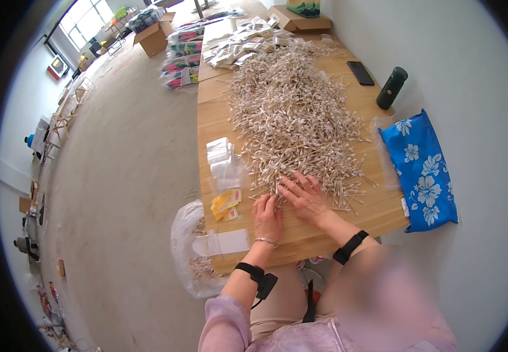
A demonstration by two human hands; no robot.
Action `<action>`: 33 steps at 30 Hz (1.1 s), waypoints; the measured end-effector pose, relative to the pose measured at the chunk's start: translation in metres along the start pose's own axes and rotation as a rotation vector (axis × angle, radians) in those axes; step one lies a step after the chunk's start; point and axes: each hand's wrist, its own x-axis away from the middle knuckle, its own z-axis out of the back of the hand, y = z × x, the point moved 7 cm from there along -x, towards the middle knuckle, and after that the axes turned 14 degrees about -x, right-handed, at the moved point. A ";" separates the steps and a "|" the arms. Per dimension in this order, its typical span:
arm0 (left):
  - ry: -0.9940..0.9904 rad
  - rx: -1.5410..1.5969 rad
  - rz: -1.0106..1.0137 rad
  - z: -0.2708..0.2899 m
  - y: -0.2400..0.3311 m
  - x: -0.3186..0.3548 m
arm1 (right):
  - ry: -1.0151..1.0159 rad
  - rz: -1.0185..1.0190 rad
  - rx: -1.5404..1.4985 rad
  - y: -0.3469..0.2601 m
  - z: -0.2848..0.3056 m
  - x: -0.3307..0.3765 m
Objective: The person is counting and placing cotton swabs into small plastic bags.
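A large heap of cotton swabs (301, 111) with pale wooden sticks and white tips covers the middle of the wooden table (295, 237). At the heap's near edge, my right hand (307, 200) lies over the swabs, fingers stretched out and apart. Just left of it, my left hand (267, 218) is closed, its fingers bent and pressed together at the swabs. Whatever those fingers hold is hidden. Beyond my left hand lie yellow printed cards (226, 204) and clear plastic bags (222, 155). A white card or flat packet (230, 242) rests near my left wrist.
Filled small packets (248, 38) are piled at the table's far end. A phone (360, 73), dark bottle (392, 88) and blue flowered package (421, 170) line the right side by the wall. A plastic bag of swabs (186, 258) hangs low at the left edge.
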 end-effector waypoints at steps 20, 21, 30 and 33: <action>0.076 0.037 0.065 0.017 -0.031 0.015 | -0.025 -0.236 -0.236 0.007 -0.006 0.041; 0.076 0.033 0.071 0.018 -0.034 0.018 | -0.025 -0.267 -0.252 0.006 -0.003 0.040; 0.106 0.196 0.152 0.017 -0.045 0.015 | 0.082 -0.167 -0.197 0.001 -0.013 0.016; 0.046 0.185 0.163 0.018 -0.049 0.021 | 0.078 -0.244 -0.206 0.024 -0.009 0.032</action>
